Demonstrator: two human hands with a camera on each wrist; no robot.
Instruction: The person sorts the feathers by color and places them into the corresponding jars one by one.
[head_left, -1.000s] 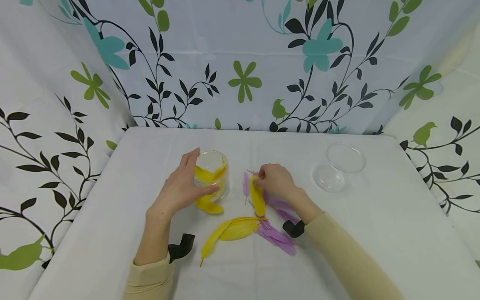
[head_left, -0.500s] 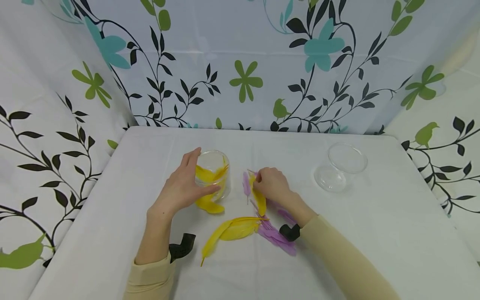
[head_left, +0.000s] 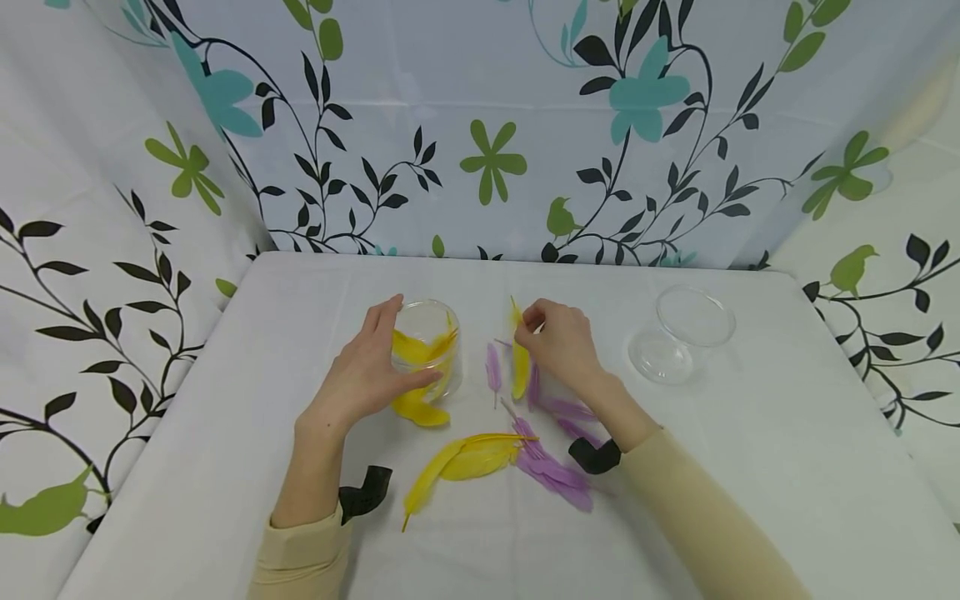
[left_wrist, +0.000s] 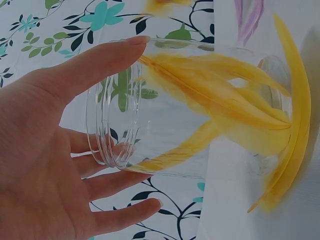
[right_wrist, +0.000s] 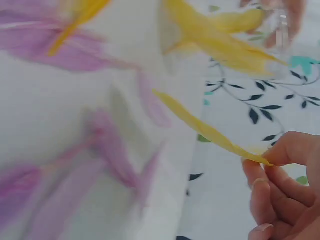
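My left hand (head_left: 360, 367) holds a clear jar (left_wrist: 160, 117) near its rim, thumb on one side and fingers on the other. Several yellow feathers (left_wrist: 225, 95) lie inside the jar, and another yellow feather (left_wrist: 300, 100) curves outside by its base. Between thumb and fingertips, my right hand (head_left: 562, 342) pinches a yellow feather (right_wrist: 210, 131) by one end, and the feather hangs down over the table. Purple feathers (head_left: 555, 471) are scattered below and beside that hand. Nearer to me, more yellow feathers (head_left: 472, 458) lie touching the purple ones.
A second clear jar (head_left: 693, 343) stands to the right on the white-covered table (head_left: 750, 467). Patterned curtains (head_left: 420, 83) enclose the table at the back and sides.
My right hand has lifted the yellow feather up off the purple ones and away from me, now pinching it nearer its end. My left hand has stayed at the jar.
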